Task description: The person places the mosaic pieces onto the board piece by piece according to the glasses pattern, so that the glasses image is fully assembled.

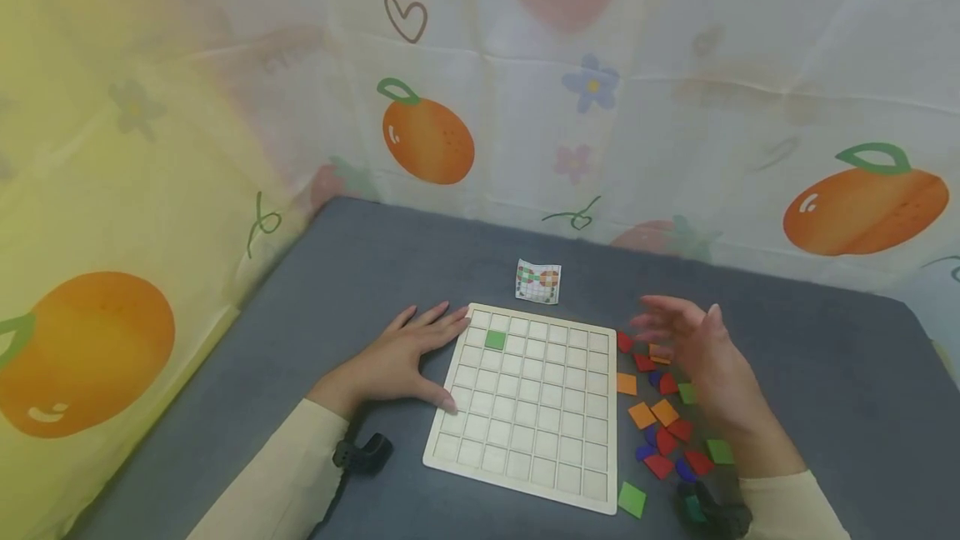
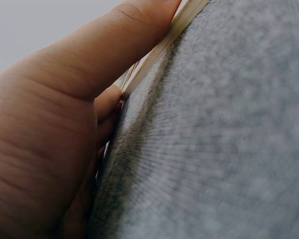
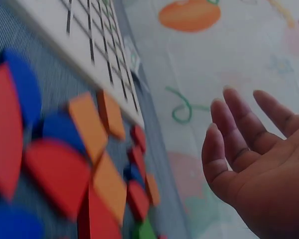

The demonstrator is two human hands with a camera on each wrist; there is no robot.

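Note:
A pale wooden board (image 1: 616, 440) with a grid of square cells lies on the grey table. One green square tile (image 1: 495, 340) sits in a cell near its top left. My left hand (image 1: 393, 363) rests along the board's left edge, fingers spread, with the thumb (image 2: 124, 35) against the rim in the left wrist view. Raised over the right-hand pieces, my right hand (image 1: 708, 365) holds nothing, and its fingers are loosely bent. Below it are scattered red pieces (image 3: 57, 174), orange squares (image 3: 109, 184), blue rounded pieces (image 3: 25, 89) and green squares (image 1: 632, 499).
Behind the board stands a small printed card (image 1: 537, 283) with a coloured grid pattern. A fruit-print cloth (image 1: 510, 123) hangs at the back and left of the grey table (image 1: 300, 273). An orange square (image 1: 626, 383) lies against the board's right edge.

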